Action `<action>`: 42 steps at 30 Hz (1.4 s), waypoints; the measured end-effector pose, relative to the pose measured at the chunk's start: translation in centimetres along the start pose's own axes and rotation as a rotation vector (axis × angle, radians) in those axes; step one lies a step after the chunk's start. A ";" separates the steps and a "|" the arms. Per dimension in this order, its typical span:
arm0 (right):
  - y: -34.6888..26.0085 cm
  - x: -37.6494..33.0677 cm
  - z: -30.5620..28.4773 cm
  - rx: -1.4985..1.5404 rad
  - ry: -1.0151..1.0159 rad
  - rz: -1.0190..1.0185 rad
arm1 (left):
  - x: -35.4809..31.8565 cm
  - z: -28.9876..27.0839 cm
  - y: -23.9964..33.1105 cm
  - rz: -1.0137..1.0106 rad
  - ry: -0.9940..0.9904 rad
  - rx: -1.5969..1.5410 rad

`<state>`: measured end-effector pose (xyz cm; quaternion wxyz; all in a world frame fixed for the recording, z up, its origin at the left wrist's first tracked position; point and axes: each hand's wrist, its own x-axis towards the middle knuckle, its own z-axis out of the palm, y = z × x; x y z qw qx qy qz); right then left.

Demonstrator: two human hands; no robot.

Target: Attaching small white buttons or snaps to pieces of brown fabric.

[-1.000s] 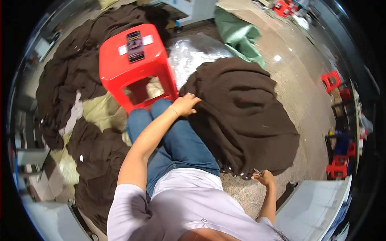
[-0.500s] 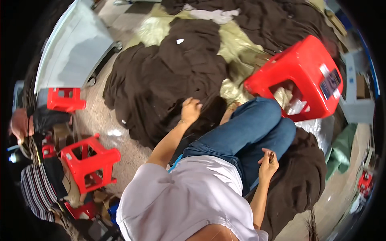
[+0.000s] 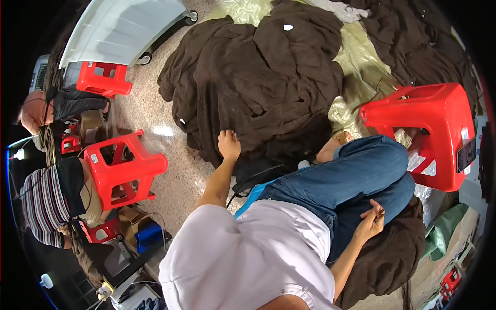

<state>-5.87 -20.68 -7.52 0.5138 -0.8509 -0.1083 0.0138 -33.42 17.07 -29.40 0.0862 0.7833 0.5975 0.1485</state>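
My left hand [image 3: 229, 144] rests open, fingers on the near edge of the brown cloth pile [image 3: 258, 88] on the floor [image 3: 155, 111]. My right hand [image 3: 373, 217] hovers half-curled, holding nothing, beside my knee. Bare floor lies left. Three red stools [image 3: 434, 129] clearly visible.

The right hand [image 3: 373, 217] pinches something too small to identify against the jeans [image 3: 351, 175].
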 end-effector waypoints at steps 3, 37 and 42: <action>-0.3 -0.1 0.1 0.011 0.011 0.026 | 5.0 -0.8 2.9 0.179 0.140 0.019; -1.4 -3.9 2.2 0.113 -0.032 0.230 | -0.8 -1.2 -1.8 0.461 -0.885 0.215; -1.0 -3.7 1.3 -0.047 0.032 -0.122 | 3.3 -0.5 20.1 0.816 -0.157 -0.253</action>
